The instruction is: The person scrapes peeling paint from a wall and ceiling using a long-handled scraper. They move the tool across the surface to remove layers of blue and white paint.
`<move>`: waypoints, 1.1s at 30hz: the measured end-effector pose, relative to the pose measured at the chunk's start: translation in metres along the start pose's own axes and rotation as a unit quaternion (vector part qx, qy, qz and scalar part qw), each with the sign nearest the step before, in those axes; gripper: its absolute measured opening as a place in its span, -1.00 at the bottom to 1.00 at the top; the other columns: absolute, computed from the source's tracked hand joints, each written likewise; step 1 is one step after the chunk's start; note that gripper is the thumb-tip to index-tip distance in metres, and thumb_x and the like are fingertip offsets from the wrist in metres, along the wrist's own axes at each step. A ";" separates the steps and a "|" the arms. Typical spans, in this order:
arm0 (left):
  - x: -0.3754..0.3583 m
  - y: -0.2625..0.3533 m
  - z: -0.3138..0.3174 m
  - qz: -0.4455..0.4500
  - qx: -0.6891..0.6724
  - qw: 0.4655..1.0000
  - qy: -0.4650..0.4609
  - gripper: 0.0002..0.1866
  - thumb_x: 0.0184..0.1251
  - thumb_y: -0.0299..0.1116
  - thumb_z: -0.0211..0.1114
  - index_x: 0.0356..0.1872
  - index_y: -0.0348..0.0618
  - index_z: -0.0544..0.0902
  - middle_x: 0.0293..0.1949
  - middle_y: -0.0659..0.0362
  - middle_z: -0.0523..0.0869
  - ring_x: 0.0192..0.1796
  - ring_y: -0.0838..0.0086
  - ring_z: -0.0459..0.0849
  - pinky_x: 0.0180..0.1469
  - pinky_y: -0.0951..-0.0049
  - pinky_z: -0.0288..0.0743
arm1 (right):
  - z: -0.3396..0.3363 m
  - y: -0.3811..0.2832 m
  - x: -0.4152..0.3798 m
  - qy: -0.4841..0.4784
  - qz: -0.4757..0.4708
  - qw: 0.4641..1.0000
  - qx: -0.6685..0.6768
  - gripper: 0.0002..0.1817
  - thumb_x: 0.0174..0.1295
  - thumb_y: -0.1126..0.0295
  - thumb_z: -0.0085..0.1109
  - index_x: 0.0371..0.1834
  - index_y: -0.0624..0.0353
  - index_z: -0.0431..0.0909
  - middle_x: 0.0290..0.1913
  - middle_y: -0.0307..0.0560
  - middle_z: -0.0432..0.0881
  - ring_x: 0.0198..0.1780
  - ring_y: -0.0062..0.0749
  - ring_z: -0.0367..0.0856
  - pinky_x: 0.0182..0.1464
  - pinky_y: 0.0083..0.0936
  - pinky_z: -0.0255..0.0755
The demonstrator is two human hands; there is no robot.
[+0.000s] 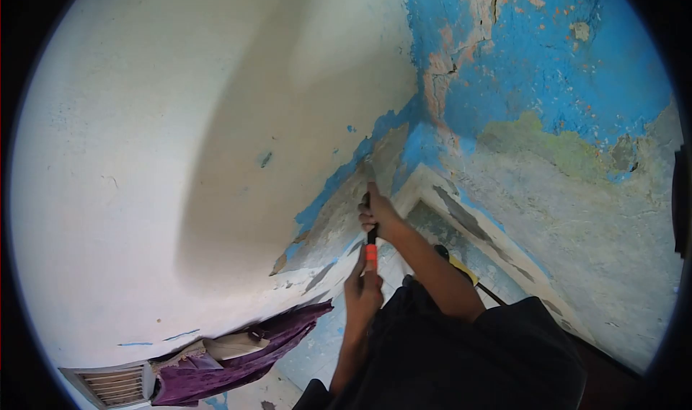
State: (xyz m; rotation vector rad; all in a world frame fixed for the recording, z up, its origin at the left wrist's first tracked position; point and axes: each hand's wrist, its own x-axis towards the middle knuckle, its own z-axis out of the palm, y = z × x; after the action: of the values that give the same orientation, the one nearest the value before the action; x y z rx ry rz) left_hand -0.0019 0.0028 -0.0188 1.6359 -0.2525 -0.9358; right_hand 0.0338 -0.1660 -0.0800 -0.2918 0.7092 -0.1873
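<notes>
A scraper (pixel 372 236) with a black and orange handle is held in both hands, its blade against the wall near the corner. My right hand (pixel 379 212) is wrapped round the upper, black part of the handle. Lower down, my left hand (pixel 363 286) grips the handle by its orange part. Around the blade, blue paint (pixel 334 185) borders a bare grey patch (pixel 334 224) on the pale left wall (pixel 144 136).
The right wall (pixel 533 56) has blue paint, cracks and bare plaster. A purple cloth (pixel 238 367) lies at the lower left beside a slatted vent (pixel 119 386). Something yellow and black (pixel 463 269) is on the floor behind my right arm.
</notes>
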 end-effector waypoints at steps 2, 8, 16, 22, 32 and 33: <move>-0.012 0.024 0.000 -0.034 0.011 0.999 -0.001 -0.45 0.42 -0.19 0.04 0.35 -0.17 0.22 -0.65 0.34 0.36 -0.70 0.72 0.25 -0.68 0.66 0.14 | 0.011 0.006 -0.005 -0.007 0.018 1.000 0.011 -0.50 0.27 -0.18 -0.14 -0.64 -0.05 0.17 -0.77 -0.39 0.05 -0.81 -0.64 -0.03 -0.75 -0.60 -0.08; -0.012 0.016 0.002 -0.031 -0.009 0.999 -0.007 -0.46 0.43 -0.21 0.02 0.36 -0.16 0.19 -0.63 0.33 0.34 -0.71 0.72 0.26 -0.70 0.67 0.14 | 0.014 0.003 -0.008 0.029 0.015 0.999 -0.003 -0.51 0.26 -0.18 -0.12 -0.60 -0.04 0.18 -0.77 -0.38 0.07 -0.81 -0.67 0.00 -0.78 -0.66 -0.11; -0.013 0.026 0.007 -0.029 0.016 0.999 -0.007 -0.47 0.43 -0.24 -0.01 0.37 -0.16 0.18 -0.62 0.32 0.36 -0.71 0.70 0.28 -0.70 0.66 0.18 | 0.009 0.004 -0.005 -0.021 0.032 0.999 0.023 -0.48 0.25 -0.21 -0.12 -0.62 -0.05 0.18 -0.76 -0.39 0.04 -0.80 -0.64 -0.01 -0.75 -0.57 -0.07; -0.018 0.019 0.014 -0.035 -0.003 0.999 0.001 -0.47 0.43 -0.25 -0.01 0.37 -0.14 0.18 -0.64 0.32 0.34 -0.73 0.70 0.27 -0.72 0.66 0.17 | 0.010 -0.002 -0.011 0.020 0.018 0.999 -0.022 -0.48 0.25 -0.20 -0.12 -0.65 -0.07 0.16 -0.77 -0.39 0.06 -0.81 -0.65 -0.02 -0.75 -0.61 -0.11; -0.006 0.021 0.022 -0.013 0.010 1.000 0.005 -0.47 0.43 -0.23 0.01 0.37 -0.14 0.19 -0.63 0.32 0.37 -0.70 0.70 0.28 -0.68 0.65 0.14 | 0.000 -0.017 0.001 -0.015 0.017 1.000 -0.016 -0.46 0.26 -0.22 -0.16 -0.67 -0.06 0.14 -0.77 -0.38 0.05 -0.80 -0.63 0.01 -0.73 -0.59 -0.08; -0.006 0.017 0.019 -0.007 0.013 1.000 0.010 -0.47 0.43 -0.22 0.01 0.37 -0.14 0.19 -0.63 0.32 0.37 -0.70 0.70 0.28 -0.68 0.65 0.15 | -0.001 -0.017 -0.001 -0.013 0.012 1.000 -0.014 -0.46 0.26 -0.22 -0.16 -0.68 -0.06 0.13 -0.77 -0.38 0.05 -0.80 -0.63 0.01 -0.73 -0.59 -0.08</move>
State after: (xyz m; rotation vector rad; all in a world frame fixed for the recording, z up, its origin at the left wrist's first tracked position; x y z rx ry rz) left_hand -0.0133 -0.0122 -0.0015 1.6724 -0.2419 -0.9300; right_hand 0.0312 -0.1822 -0.0752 -0.3109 0.6889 -0.1503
